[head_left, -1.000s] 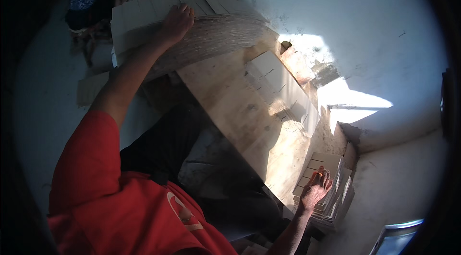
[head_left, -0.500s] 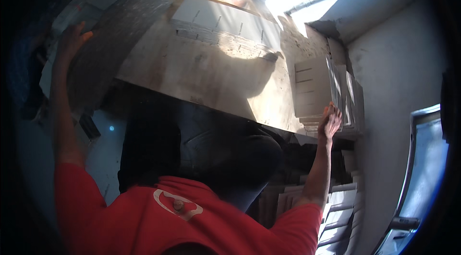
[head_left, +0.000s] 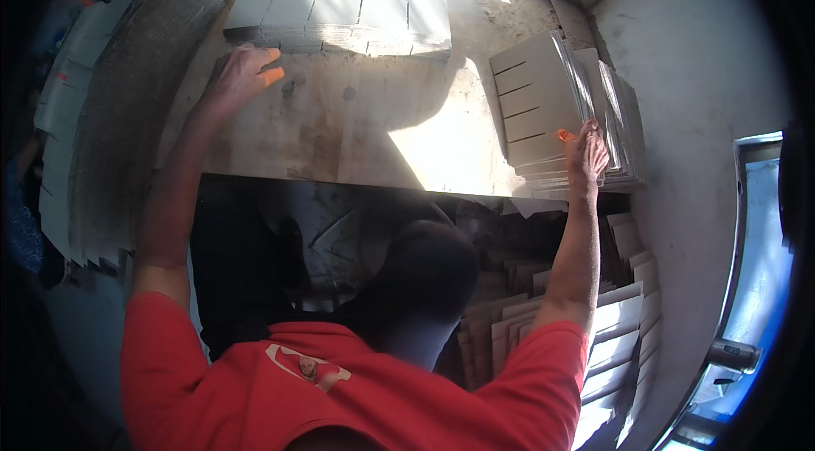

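My left hand (head_left: 242, 78) is above the wooden table just in front of a low stack of slotted cardboard strips (head_left: 340, 5). Its fingers are apart with nothing between them, and orange coverings show on two fingertips. At the table's right end, my right hand (head_left: 588, 152) is closed on the near edge of some slotted cardboard sheets (head_left: 535, 99). Its thumb, also orange-tipped, lies against the face with the slots. How many sheets it grips is hidden by the fingers.
The wooden tabletop (head_left: 297, 124) has its front edge before my knees. A tall pile of cardboard sheets (head_left: 119, 112) curves along the left. More cardboard pieces (head_left: 620, 332) are stacked low at the right, beside a pale wall (head_left: 679, 95). Part of another person (head_left: 25, 213) shows far left.
My left hand has swung right from the left-hand pile to the front of the strip stack. My right hand stays at the right-hand sheets, whose near end looks slightly shifted. The view has turned.
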Demonstrator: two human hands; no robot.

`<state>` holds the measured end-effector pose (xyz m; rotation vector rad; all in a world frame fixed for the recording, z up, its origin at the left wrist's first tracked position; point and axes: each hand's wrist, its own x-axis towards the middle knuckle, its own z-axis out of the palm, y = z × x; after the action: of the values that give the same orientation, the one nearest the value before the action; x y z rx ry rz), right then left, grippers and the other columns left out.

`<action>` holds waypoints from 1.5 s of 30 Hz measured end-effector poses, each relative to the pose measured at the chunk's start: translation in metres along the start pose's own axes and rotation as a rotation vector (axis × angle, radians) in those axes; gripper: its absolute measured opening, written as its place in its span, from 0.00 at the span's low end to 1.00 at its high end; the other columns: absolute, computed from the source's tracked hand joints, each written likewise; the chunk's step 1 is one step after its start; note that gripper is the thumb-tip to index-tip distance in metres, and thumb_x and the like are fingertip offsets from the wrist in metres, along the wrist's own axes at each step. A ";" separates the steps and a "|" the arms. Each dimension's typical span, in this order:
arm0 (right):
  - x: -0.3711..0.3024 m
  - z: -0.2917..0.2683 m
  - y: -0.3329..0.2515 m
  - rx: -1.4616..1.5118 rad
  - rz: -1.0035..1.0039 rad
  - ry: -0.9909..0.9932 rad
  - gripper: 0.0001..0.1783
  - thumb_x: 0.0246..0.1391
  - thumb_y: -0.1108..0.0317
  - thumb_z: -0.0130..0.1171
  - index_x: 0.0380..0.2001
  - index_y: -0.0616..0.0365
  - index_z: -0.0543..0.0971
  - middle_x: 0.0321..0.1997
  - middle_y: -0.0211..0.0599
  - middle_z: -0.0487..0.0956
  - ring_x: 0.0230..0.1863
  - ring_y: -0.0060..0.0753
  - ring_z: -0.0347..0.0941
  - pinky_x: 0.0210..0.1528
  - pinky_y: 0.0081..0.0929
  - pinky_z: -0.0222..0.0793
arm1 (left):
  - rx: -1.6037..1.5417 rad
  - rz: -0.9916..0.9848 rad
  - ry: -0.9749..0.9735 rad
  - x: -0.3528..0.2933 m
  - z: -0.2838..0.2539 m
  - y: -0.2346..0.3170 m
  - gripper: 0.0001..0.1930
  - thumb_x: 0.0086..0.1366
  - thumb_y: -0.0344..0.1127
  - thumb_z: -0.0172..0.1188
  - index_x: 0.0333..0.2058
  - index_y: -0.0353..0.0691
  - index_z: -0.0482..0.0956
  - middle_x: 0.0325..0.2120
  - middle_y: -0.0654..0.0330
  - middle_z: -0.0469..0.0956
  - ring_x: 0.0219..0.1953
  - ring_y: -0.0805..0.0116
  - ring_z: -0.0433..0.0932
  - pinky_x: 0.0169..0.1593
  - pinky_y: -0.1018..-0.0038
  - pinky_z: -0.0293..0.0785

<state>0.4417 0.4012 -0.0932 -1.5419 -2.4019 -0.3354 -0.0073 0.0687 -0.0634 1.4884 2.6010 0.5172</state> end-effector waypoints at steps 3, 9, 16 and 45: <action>0.007 -0.011 -0.010 -0.053 -0.004 0.025 0.20 0.46 0.56 0.66 0.31 0.61 0.71 0.29 0.53 0.79 0.33 0.57 0.77 0.33 0.48 0.70 | -0.104 0.080 0.012 0.026 0.039 -0.003 0.19 0.56 0.37 0.64 0.45 0.35 0.79 0.38 0.46 0.79 0.44 0.51 0.77 0.47 0.64 0.72; 0.007 -0.025 -0.011 0.054 0.086 0.091 0.14 0.46 0.58 0.65 0.23 0.58 0.77 0.28 0.43 0.79 0.33 0.50 0.76 0.35 0.42 0.68 | -0.046 0.201 0.057 0.080 0.072 0.037 0.19 0.57 0.39 0.62 0.44 0.33 0.78 0.38 0.45 0.78 0.42 0.47 0.76 0.48 0.64 0.72; 0.012 -0.051 -0.035 0.460 0.292 0.499 0.07 0.51 0.64 0.63 0.28 0.55 0.83 0.27 0.33 0.82 0.27 0.29 0.75 0.33 0.27 0.70 | 0.172 0.415 0.260 0.135 0.124 0.049 0.22 0.61 0.37 0.53 0.51 0.29 0.69 0.47 0.47 0.73 0.51 0.52 0.69 0.55 0.60 0.66; -0.068 0.012 -0.182 1.286 0.213 -0.089 0.11 0.46 0.76 0.67 0.35 0.61 0.79 0.25 0.28 0.79 0.19 0.12 0.66 0.22 0.14 0.63 | 0.258 0.701 0.362 0.143 0.132 0.052 0.07 0.58 0.27 0.52 0.35 0.30 0.71 0.37 0.51 0.73 0.40 0.58 0.74 0.38 0.65 0.77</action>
<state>0.3020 0.2730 -0.1374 -1.0855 -1.7189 1.1099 -0.0058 0.2469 -0.1576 2.6336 2.3775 0.5584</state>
